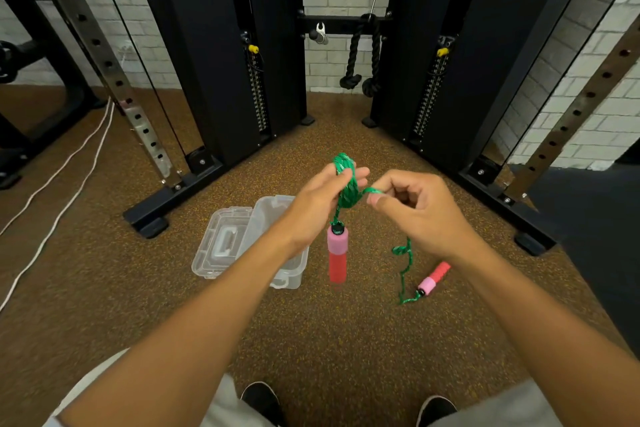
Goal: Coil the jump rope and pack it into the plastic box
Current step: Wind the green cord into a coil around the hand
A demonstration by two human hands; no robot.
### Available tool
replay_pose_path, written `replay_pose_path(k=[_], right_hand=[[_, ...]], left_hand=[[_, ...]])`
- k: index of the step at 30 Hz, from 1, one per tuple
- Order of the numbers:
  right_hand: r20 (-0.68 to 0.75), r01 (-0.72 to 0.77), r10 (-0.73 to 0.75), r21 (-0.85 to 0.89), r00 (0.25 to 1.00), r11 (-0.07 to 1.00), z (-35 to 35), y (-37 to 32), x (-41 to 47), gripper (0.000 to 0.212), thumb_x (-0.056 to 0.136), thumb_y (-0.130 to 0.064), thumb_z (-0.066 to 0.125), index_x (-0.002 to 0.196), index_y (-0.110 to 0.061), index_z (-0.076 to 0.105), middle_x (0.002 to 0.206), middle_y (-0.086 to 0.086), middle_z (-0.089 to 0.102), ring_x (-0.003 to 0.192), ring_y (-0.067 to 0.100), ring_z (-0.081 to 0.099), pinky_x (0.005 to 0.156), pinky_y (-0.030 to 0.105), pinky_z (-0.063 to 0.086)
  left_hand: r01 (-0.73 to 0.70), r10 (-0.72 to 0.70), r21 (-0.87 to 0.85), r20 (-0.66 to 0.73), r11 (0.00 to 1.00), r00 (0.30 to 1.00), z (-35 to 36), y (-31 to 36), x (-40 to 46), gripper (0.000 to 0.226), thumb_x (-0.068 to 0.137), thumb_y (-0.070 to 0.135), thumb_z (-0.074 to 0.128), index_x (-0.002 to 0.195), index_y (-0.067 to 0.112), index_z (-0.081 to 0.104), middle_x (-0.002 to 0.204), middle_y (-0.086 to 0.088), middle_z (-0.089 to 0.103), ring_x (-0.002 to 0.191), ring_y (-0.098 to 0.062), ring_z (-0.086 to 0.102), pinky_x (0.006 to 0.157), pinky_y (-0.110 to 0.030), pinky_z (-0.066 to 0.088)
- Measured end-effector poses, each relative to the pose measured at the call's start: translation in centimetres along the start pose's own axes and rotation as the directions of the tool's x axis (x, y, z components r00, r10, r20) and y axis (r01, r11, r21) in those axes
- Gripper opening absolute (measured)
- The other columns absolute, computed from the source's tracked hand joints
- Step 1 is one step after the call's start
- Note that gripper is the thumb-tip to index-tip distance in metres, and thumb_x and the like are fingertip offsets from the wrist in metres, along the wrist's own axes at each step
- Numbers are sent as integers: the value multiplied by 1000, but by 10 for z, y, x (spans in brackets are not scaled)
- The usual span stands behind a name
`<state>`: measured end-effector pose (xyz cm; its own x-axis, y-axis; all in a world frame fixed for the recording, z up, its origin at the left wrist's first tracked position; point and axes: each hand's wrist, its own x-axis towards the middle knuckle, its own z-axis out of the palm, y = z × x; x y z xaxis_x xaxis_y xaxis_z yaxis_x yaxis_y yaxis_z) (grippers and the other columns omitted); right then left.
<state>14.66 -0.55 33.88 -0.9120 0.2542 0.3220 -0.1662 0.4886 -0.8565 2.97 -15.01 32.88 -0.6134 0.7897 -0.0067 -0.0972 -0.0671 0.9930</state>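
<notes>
Here, braided green rope (347,184) looped round left hand (323,199); clear box (277,218) below.

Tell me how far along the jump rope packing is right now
Done: most of the green rope is coiled around the left hand, one handle dangling below it. In hand: the right hand pinches the rope, feeding the next loop. Left: a short tail and the second handle lie on the floor, and the plastic box sits open, its lid beside it, with no rope inside.

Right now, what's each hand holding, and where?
Left hand holds the green jump rope by the coils wound round its fingers; right hand pinches the free strand beside them.
</notes>
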Motion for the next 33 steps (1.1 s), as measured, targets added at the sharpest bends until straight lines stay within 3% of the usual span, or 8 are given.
replay_pose_path(k=[2, 4, 7, 11, 17, 24, 28, 33], right_hand=[[-29, -2, 1, -17, 1000, 1000, -6, 0, 2, 12, 95, -6, 68, 85, -5, 73, 66, -20, 65, 62, -4, 56, 60, 17, 41], [-56, 7, -10, -60, 998, 998, -9, 1, 4, 11, 97, -16, 68, 89, -13, 76, 73, -7, 71, 64, 12, 61, 60, 40, 48], [-81, 5, -12, -92, 997, 996, -11, 4, 6, 12, 97, -24, 67, 92, -19, 77, 82, 0, 76, 77, 25, 72, 74, 52, 58], [-107, -27, 18, -86, 994, 996, -11, 11, 6, 13, 97, -26, 68, 92, -18, 77, 83, 2, 77, 76, 24, 76, 72, 55, 61], [-153, -14, -3, -114, 988, 993, -12, 12, 9, 12, 92, -27, 73, 86, -18, 77, 81, -2, 75, 77, 25, 70, 74, 50, 57], [-194, -115, 104, -44, 975, 992, -13, 24, 10, 18, 96, -32, 69, 90, -18, 80, 82, 6, 77, 76, 30, 68, 71, 45, 55], [-173, -159, 145, -72, 974, 985, -5, 32, 8, 27, 101, -31, 62, 83, -16, 76, 69, 9, 68, 56, 7, 51, 55, 34, 43], [-150, -201, 184, -108, 971, 974, 9, 42, 5, 33, 106, -25, 52, 77, -28, 68, 71, 5, 66, 61, 29, 50, 58, 42, 43]], left_hand=[[10, -14, 83, 53, 996, 998, 3, -4, -2, 29, 102, 39, 44, 125, 33, 61, 138, 7, 63, 136, -11, 53, 122, -43, 31], [-1, -16, 206, 78, 979, 997, 2, -5, -4, 34, 97, 51, 50, 126, 39, 62, 138, 9, 63, 136, -10, 51, 121, -48, 30], [-8, -33, 278, 142, 961, 989, 5, -4, -7, 41, 95, 40, 57, 135, 30, 57, 134, 5, 66, 130, -10, 57, 118, -47, 36], [-24, -45, 332, 198, 943, 979, 13, -4, -10, 50, 90, 24, 61, 139, 19, 52, 129, 1, 68, 124, -11, 63, 115, -43, 43], [-59, -28, 382, 217, 922, 976, 11, -7, -8, 27, 100, 18, 57, 126, 11, 61, 116, 0, 75, 111, -14, 70, 108, -45, 49], [67, -103, 159, 233, 985, 967, 11, 1, -9, 26, 107, 16, 44, 119, 4, 64, 105, -9, 77, 96, -16, 72, 96, -31, 54], [133, -125, -17, 233, 991, 964, 8, 1, -8, 33, 109, 17, 38, 123, -2, 61, 106, -15, 74, 92, -18, 71, 92, -29, 56], [144, -105, -188, 204, 972, 973, 7, 2, -5, 37, 108, 17, 37, 127, -5, 59, 111, -20, 73, 97, -23, 71, 96, -35, 55]])
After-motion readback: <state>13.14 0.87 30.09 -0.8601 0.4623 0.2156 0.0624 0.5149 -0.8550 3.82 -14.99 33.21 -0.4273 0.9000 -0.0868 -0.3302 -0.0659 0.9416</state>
